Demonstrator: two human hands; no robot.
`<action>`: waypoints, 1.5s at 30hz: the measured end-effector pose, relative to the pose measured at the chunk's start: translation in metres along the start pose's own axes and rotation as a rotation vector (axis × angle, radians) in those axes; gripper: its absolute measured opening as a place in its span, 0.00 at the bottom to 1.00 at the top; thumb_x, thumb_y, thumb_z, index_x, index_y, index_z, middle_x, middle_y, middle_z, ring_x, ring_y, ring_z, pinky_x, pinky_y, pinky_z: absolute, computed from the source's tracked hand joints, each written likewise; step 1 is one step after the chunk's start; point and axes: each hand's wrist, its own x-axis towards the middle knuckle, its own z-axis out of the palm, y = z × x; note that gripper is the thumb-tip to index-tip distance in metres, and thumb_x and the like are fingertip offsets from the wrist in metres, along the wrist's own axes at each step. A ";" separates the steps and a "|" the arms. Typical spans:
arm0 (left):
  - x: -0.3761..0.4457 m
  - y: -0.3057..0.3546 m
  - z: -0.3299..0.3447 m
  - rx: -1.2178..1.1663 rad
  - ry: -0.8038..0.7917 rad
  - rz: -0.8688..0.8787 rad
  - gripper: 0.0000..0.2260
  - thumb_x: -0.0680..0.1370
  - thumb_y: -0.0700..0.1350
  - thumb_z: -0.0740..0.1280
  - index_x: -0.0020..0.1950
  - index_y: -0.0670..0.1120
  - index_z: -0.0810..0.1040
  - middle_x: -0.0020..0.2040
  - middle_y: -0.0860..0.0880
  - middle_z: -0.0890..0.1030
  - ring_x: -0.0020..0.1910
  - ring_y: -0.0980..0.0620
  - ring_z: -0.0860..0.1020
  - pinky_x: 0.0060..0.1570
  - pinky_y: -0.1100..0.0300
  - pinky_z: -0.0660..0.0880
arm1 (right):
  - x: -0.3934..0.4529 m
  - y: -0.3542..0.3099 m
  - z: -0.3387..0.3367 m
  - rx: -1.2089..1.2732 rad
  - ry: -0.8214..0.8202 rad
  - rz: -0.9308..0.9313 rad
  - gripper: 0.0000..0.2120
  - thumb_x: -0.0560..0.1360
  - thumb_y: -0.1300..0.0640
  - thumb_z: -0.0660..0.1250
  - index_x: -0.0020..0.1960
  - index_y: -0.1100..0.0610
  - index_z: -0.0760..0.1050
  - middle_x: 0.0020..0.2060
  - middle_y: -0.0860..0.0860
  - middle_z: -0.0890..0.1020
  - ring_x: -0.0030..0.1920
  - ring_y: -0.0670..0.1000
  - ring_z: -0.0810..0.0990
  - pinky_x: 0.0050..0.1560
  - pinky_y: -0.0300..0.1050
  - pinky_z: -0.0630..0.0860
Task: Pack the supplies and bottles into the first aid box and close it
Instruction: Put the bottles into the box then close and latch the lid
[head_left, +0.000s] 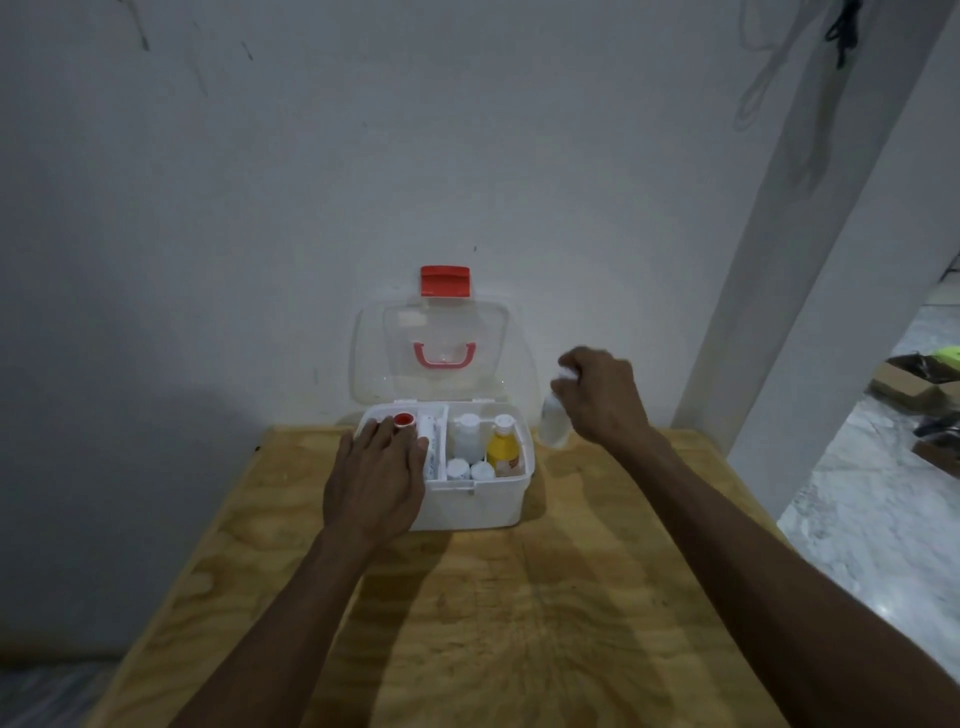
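While the first aid box (470, 501) sits open at the far edge of the wooden bench (467, 623), lid (431, 353) tilted back against the wall with its red latch (445, 281) on top, most of the packing looks done. Right compartment holds a white bottle (468, 439), a yellow bottle (503, 447) with a white cap, and two small white-capped bottles (469, 470) in front of them. Left side holds a red-capped item (404, 420) and a white flat pack (431, 447) standing beside the divider; contents under the palm are hidden.

Left hand (376, 480) lies flat, fingers spread, over the left compartment and front-left corner of the box, pressing or steadying, not clamped on anything that I can see. Right hand (602, 400) is curled closed around the top of a clear bottle (555, 423), which is off to the right of the box, outside it, near the wall. Can't tell if the bottle base touches the bench or is lifted; it's blurred.

Judgement: late stage. Clear bottle appears to be the last loose item, no other supplies visible on the bench. Left to do: get that bottle into the box, likely the right compartment where room is tight, then swing the lid down and snap the latch. Lid not yet closed. Risk: bottle standing too tall or crowding the others, blocking the lid.
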 end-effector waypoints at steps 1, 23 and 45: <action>0.000 0.000 0.000 -0.002 0.000 0.002 0.27 0.81 0.56 0.41 0.73 0.48 0.68 0.74 0.48 0.68 0.75 0.47 0.63 0.75 0.47 0.53 | 0.005 -0.008 -0.009 -0.005 0.029 -0.036 0.14 0.75 0.60 0.67 0.59 0.63 0.78 0.56 0.60 0.82 0.54 0.59 0.81 0.53 0.46 0.75; -0.001 -0.004 -0.001 0.044 -0.040 0.042 0.28 0.80 0.57 0.39 0.72 0.49 0.67 0.76 0.47 0.65 0.76 0.47 0.60 0.75 0.47 0.48 | 0.023 -0.059 0.035 0.014 -0.267 -0.148 0.18 0.73 0.62 0.74 0.62 0.63 0.78 0.58 0.58 0.82 0.56 0.55 0.81 0.52 0.39 0.74; -0.001 -0.007 0.000 0.029 -0.047 0.061 0.28 0.80 0.56 0.40 0.74 0.48 0.65 0.76 0.48 0.65 0.77 0.47 0.59 0.77 0.46 0.49 | 0.042 -0.062 0.037 -0.044 -0.292 -0.158 0.09 0.73 0.60 0.73 0.52 0.63 0.83 0.47 0.56 0.85 0.44 0.52 0.84 0.47 0.42 0.80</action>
